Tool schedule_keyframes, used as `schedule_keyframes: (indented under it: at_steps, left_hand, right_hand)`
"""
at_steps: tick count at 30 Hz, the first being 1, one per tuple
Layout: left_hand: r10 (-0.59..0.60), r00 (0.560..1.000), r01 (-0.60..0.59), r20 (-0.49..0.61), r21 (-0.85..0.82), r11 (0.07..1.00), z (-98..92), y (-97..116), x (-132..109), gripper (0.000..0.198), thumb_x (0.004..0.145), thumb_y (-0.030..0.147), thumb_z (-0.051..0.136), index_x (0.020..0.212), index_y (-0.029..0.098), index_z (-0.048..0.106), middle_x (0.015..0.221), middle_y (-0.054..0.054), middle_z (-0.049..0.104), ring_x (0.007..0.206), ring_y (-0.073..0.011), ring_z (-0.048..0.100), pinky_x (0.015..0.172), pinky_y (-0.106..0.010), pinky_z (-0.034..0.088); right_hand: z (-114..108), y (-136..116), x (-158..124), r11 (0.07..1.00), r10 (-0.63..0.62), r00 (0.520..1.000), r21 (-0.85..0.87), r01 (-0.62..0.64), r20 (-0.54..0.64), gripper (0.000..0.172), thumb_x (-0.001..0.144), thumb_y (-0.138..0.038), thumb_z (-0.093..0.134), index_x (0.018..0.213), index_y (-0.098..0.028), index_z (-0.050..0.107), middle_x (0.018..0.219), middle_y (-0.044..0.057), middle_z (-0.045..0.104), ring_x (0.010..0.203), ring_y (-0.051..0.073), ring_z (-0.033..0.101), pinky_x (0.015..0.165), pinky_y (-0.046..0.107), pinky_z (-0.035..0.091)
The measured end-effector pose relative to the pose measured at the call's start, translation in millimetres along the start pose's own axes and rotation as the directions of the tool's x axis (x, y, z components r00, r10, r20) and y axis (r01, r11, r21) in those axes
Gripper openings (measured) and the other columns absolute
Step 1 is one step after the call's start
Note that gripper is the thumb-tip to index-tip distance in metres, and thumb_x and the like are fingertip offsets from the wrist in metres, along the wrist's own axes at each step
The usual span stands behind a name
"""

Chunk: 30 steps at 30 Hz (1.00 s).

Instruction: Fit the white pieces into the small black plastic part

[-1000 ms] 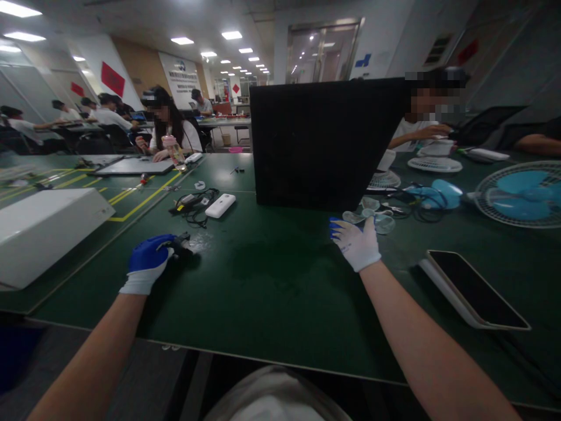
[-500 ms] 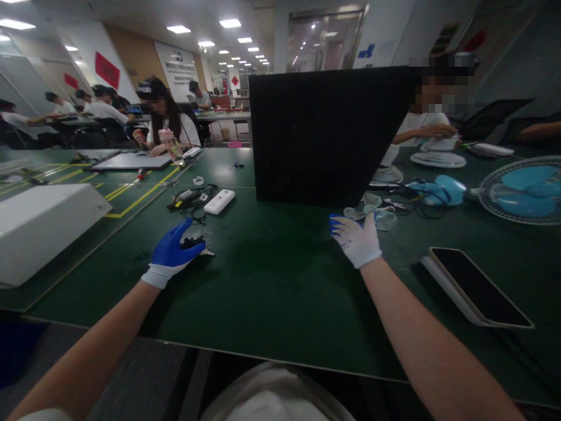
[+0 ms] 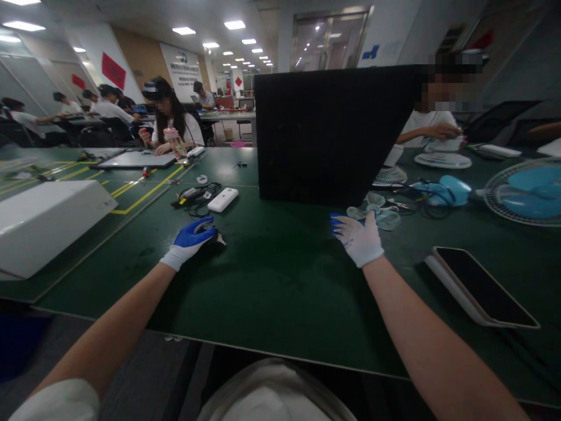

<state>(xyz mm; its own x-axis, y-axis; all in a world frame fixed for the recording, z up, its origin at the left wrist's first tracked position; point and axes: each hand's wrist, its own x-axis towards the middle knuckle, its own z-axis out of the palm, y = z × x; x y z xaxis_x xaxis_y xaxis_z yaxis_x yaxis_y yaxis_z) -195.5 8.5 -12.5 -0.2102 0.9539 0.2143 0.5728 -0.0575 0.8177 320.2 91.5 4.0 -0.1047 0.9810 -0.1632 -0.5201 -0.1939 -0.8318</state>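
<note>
Apparently unfinished: dark piece point(image 3: 216, 235) not released
Your left grip point(image 3: 191, 236) curls around it; right grip point(image 3: 360, 238) spread, empty.

Past the green table's point(image 3: 263, 292) far edge, my screen shows a big room with bright ceiling lights point(image 3: 184, 30). A glass door point(image 3: 342, 48) is at the back, red paper point(image 3: 113, 71) on a white wall point(image 3: 96, 45) to the left, a black chair point(image 3: 502, 120) to the right. Below the near edge, I see grey floor point(image 3: 135, 371).
</note>
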Motion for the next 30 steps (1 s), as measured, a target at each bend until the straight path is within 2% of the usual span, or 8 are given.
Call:
schedule_keyframes:
  at_steps: [4,8,11,13,17,20,26,30]
  left_hand:
    - [0.021,0.988,0.002,0.153,-0.149,0.989,20.1,11.4,8.2,0.083,0.07,0.059,0.079,0.138,0.015,0.061,0.134,-0.015,0.068,0.121,-0.0303,0.065,0.111,-0.046,0.046]
    - [0.07,0.976,-0.037,0.208,-0.158,0.987,52.8,33.3,8.6,0.081,0.069,0.056,0.081,0.137,0.018,0.062,0.132,-0.014,0.069,0.12,-0.0302,0.066,0.112,-0.048,0.045]
    - [0.154,0.95,-0.126,0.271,-0.118,0.985,84.5,54.4,7.5,0.076,0.071,0.054,0.08,0.137,0.021,0.062,0.129,-0.011,0.071,0.119,-0.0295,0.066,0.11,-0.048,0.047]
    - [0.228,0.92,-0.211,0.32,-0.086,0.974,107.8,69.6,5.3,0.075,0.073,0.053,0.079,0.14,0.023,0.061,0.128,-0.011,0.071,0.116,-0.029,0.068,0.108,-0.048,0.05]
    - [0.33,0.819,-0.336,0.47,-0.075,0.939,153.9,102.7,-4.7,0.081,0.073,0.055,0.079,0.144,0.025,0.056,0.132,-0.011,0.069,0.118,-0.0294,0.067,0.106,-0.047,0.051]
    - [0.351,0.793,-0.365,0.498,-0.073,0.928,180.9,129.2,-15.9,0.08,0.074,0.057,0.077,0.145,0.026,0.056,0.134,-0.011,0.068,0.122,-0.0296,0.065,0.108,-0.046,0.049]
    - [0.365,0.768,-0.363,0.526,-0.112,0.925,201.0,167.1,-38.4,0.068,0.081,0.053,0.072,0.141,0.024,0.06,0.137,-0.01,0.066,0.124,-0.029,0.064,0.11,-0.045,0.048]
    - [0.346,0.826,-0.272,0.445,-0.224,0.936,205.6,164.3,-41.7,0.063,0.082,0.05,0.073,0.139,0.026,0.061,0.131,-0.01,0.07,0.121,-0.0287,0.065,0.11,-0.048,0.049]
  right_hand:
    - [1.2,0.0,-0.8,1.0,-0.003,1.0,-0.002,0.003,0.008,0.087,0.094,-0.077,0.013,0.115,-0.016,0.071,0.097,0.016,0.079,0.077,0.025,0.073,0.064,0.036,0.06]
    - [2.1,-0.4,-0.4,1.0,-0.009,1.0,0.006,0.009,0.012,0.087,0.093,-0.079,0.014,0.107,-0.015,0.072,0.095,0.017,0.078,0.075,0.024,0.073,0.062,0.034,0.06]
    - [2.2,-1.4,-0.2,1.0,0.001,0.998,0.031,-0.002,0.057,0.088,0.092,-0.08,0.015,0.103,-0.015,0.073,0.088,0.016,0.078,0.067,0.022,0.072,0.059,0.032,0.059]
    - [3.2,-2.4,-1.5,0.999,0.01,0.998,0.043,-0.012,0.061,0.088,0.093,-0.079,0.013,0.1,-0.015,0.073,0.086,0.015,0.078,0.065,0.021,0.071,0.058,0.031,0.058]
    - [7.6,-4.5,-7.2,0.999,0.017,0.998,0.03,-0.018,0.053,0.088,0.095,-0.076,0.011,0.098,-0.015,0.074,0.082,0.014,0.077,0.067,0.02,0.07,0.059,0.03,0.058]
    - [10.3,-5.1,-9.5,1.0,0.015,1.0,0.001,-0.015,0.026,0.089,0.096,-0.076,0.012,0.097,-0.013,0.074,0.085,0.014,0.077,0.07,0.019,0.07,0.063,0.029,0.058]
    - [9.0,-2.9,-6.1,0.994,-0.022,1.0,-0.102,0.023,0.011,0.089,0.088,-0.085,0.017,0.101,-0.017,0.073,0.09,0.015,0.077,0.075,0.025,0.072,0.065,0.036,0.059]
    - [8.1,-1.0,-6.9,0.98,-0.058,0.998,-0.19,0.064,0.036,0.094,0.086,-0.088,0.014,0.1,-0.016,0.073,0.095,0.017,0.077,0.085,0.027,0.072,0.073,0.038,0.059]
